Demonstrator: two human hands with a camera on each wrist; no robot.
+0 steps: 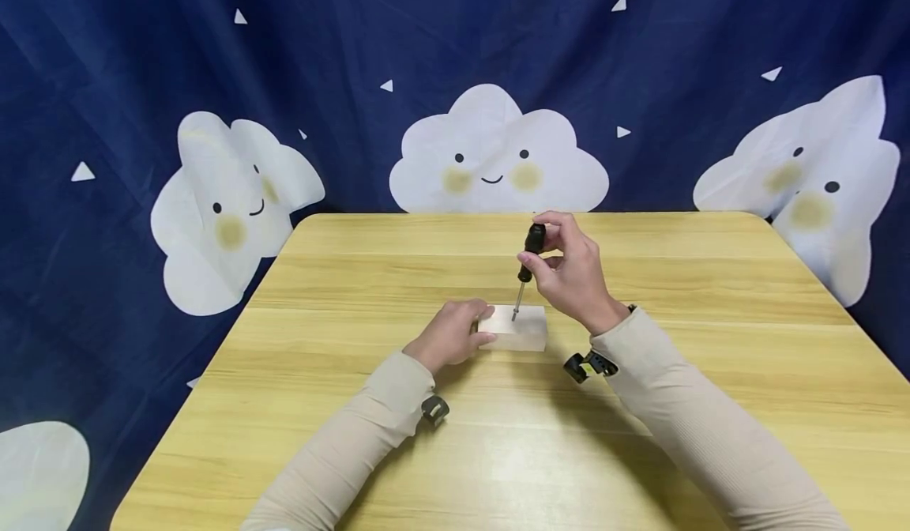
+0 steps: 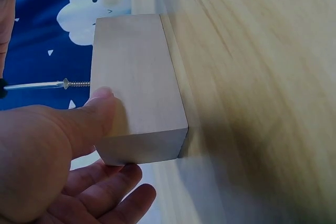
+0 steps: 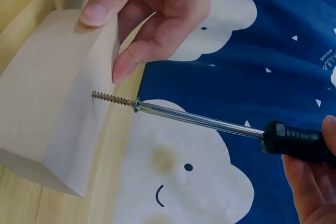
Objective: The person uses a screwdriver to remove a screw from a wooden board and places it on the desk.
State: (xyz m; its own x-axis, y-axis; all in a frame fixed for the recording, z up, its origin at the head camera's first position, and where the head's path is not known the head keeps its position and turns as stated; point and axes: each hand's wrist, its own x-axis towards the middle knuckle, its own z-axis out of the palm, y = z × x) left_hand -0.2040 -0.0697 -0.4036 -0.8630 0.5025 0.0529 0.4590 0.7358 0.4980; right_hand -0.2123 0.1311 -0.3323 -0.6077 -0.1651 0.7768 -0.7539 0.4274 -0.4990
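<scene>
A pale wooden block [image 1: 529, 323] lies on the table, its left end gripped between the thumb and fingers of my left hand [image 1: 446, 333]. In the left wrist view, the thumb presses the block's [image 2: 134, 66] near side while fingers curl at its end. My right hand [image 1: 576, 278] holds a black-handled screwdriver [image 1: 535, 239] by its handle, tilted slightly over the block. Its metal shank [image 3: 205, 121] meets the head of a threaded screw [image 3: 113, 98]. The screw's tip is at the block's top face, with most of the thread showing outside the wood.
The wood-grain table [image 1: 355, 452] has rounded far corners. Behind it hangs a dark blue curtain [image 1: 341, 25] with smiling white clouds. A black band piece [image 1: 435, 410] sits at the left wrist, and a black camera mount [image 1: 590, 365] at the right.
</scene>
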